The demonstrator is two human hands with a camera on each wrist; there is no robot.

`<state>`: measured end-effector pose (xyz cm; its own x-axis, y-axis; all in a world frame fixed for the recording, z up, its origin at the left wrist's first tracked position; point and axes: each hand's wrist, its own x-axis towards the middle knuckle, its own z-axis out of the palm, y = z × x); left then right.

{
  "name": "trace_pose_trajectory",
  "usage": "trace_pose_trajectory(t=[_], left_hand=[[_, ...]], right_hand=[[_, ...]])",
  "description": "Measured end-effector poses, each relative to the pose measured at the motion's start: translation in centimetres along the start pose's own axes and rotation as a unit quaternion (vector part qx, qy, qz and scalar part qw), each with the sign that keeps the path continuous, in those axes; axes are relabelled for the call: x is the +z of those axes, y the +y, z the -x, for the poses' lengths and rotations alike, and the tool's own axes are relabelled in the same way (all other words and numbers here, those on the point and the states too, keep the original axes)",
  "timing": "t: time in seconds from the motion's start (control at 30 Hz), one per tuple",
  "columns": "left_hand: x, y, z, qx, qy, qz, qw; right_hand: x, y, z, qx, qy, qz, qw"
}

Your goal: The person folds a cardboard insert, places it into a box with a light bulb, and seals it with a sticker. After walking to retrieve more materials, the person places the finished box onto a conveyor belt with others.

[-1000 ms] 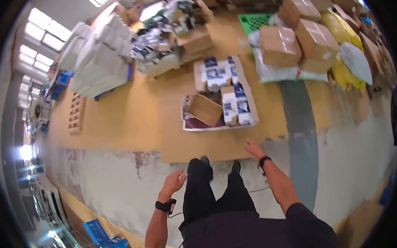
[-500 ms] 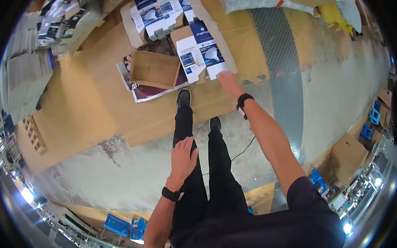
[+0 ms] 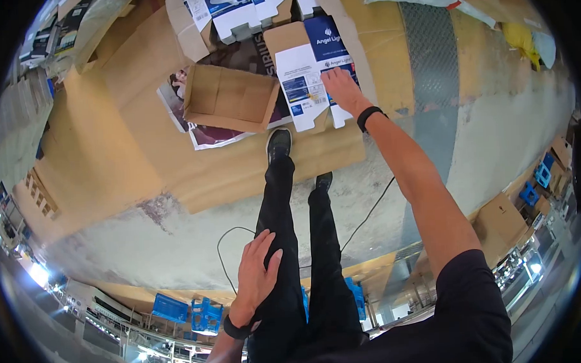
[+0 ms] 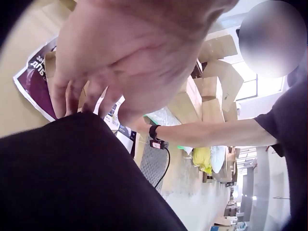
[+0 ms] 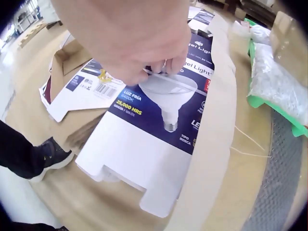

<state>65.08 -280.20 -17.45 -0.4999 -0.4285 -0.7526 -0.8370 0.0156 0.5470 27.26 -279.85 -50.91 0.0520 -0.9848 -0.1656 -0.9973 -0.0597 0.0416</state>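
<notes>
My right hand (image 3: 345, 90) reaches down onto a stack of flattened, printed light-bulb cartons (image 5: 144, 137) on the floor. In the right wrist view its fingers curl at a thin, clear strap (image 5: 168, 78) that crosses the top carton; the fingertips are partly hidden by the hand. Beside it, more flattened cartons (image 5: 91, 89) show a barcode and a small yellow tie. My left hand (image 3: 256, 272) rests on the left thigh with its fingers extended, holding nothing; in the left wrist view the same hand (image 4: 130, 57) lies over the dark trouser leg (image 4: 82, 168).
An open brown cardboard box (image 3: 227, 97) sits left of the cartons on a dark red printed sheet (image 3: 209, 134). More flattened cartons (image 3: 233, 10) lie farther off. A shoe (image 3: 279, 143) stands close to the box. At right runs a grey patterned strip (image 3: 427, 55); a black cable (image 3: 368, 214) trails near the legs.
The view has tilted down and come closer to the cartons. My right hand has moved forward from above the floor onto the carton stack; my left hand has come to rest on the thigh.
</notes>
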Motion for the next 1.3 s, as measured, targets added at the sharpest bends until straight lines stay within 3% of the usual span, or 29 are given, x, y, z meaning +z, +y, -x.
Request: trace_pose_trajectory(t=[0.13, 0.27, 0.33, 0.4, 0.47, 0.5, 0.53, 0.6, 0.67, 0.73, 0.8, 0.83, 0.87, 0.9, 0.93, 1.0, 1.03, 1.07, 1.1, 1.17, 1.23, 1.3], left_hand=[[-0.3, 0.6, -0.4, -0.012, 0.005, 0.014, 1.0], [-0.5, 1.1, 0.0, -0.015, 0.03, 0.022, 0.999], [-0.1, 0.8, 0.6, -0.059, 0.044, 0.051, 0.996], [0.5, 0.9, 1.3, -0.048, 0.051, 0.045, 0.997], [0.7, 1.1, 2.1, -0.041, 0.063, 0.034, 0.997], [1.1, 1.5, 2.2, -0.042, 0.062, 0.035, 0.997], [1.6, 1.7, 2.4, -0.045, 0.053, 0.038, 0.997], [2.8, 1.9, 2.3, -0.039, 0.049, 0.036, 0.997], [3.4, 2.0, 2.1, 0.023, 0.034, -0.081, 0.996], [3.5, 0.9, 1.1, 0.03, 0.003, -0.074, 0.997], [3.4, -1.5, -1.4, 0.079, -0.021, -0.039, 0.996], [2.6, -1.8, -3.8, -0.002, -0.056, 0.061, 0.997], [1.8, -3.1, -6.9, -0.012, -0.078, 0.019, 0.997], [0.7, -2.7, -10.0, -0.025, -0.044, -0.028, 0.998], [0.6, -4.7, -13.4, 0.017, 0.005, -0.087, 0.996], [-0.5, -6.1, -21.0, 0.077, 0.062, -0.092, 0.991], [-0.8, -6.2, -24.5, 0.119, 0.084, -0.093, 0.985], [-0.8, -5.7, -27.0, 0.086, 0.069, -0.044, 0.993], [-0.7, -5.0, -29.2, 0.055, 0.054, 0.006, 0.997], [1.8, -6.4, -33.5, 0.072, 0.059, 0.016, 0.995], [3.8, -6.1, -35.0, 0.086, 0.063, 0.027, 0.994], [5.5, -4.5, -34.2, -0.013, -0.031, 0.148, 0.988]], right_hand=[[0.5, -0.2, -1.6, 0.006, -0.01, -0.019, 1.0], [-0.7, -0.1, -1.6, -0.041, -0.013, -0.097, 0.994], [-1.5, -0.9, -1.6, -0.013, -0.171, -0.186, 0.967], [-1.6, -1.0, -1.6, 0.016, -0.161, -0.215, 0.963], [-1.8, -1.3, -2.0, 0.109, -0.091, -0.27, 0.952], [-1.9, -0.9, -2.3, 0.069, -0.149, -0.215, 0.963], [-1.9, -1.1, -1.9, 0.073, -0.148, -0.216, 0.962], [-0.4, -2.0, -0.6, 0.047, -0.034, -0.132, 0.99], [0.5, -2.9, 0.4, 0.071, -0.037, -0.12, 0.989], [0.5, -3.0, 0.9, 0.084, -0.005, -0.136, 0.987], [1.0, -2.5, 0.8, 0.08, 0.011, -0.15, 0.985], [1.5, -2.3, 0.6, 0.071, -0.003, -0.182, 0.981], [1.8, -2.1, 0.5, 0.06, -0.016, -0.214, 0.975], [1.8, -1.8, 0.6, 0.058, -0.004, -0.236, 0.97], [1.6, -1.8, 1.2, 0.06, -0.006, -0.238, 0.969], [1.1, -2.3, 3.2, 0.071, -0.053, -0.269, 0.959], [0.9, -2.9, 4.4, 0.077, -0.032, -0.267, 0.96], [0.4, -3.5, 5.3, 0.081, -0.033, -0.268, 0.96], [-0.3, -3.7, 5.8, 0.073, -0.089, -0.25, 0.961], [-0.4, -3.4, 6.5, 0.053, -0.168, -0.249, 0.952], [0.6, -2.3, 7.6, 0.081, -0.151, -0.245, 0.954], [1.6, 0.0, 9.8, 0.102, -0.103, -0.306, 0.941]])
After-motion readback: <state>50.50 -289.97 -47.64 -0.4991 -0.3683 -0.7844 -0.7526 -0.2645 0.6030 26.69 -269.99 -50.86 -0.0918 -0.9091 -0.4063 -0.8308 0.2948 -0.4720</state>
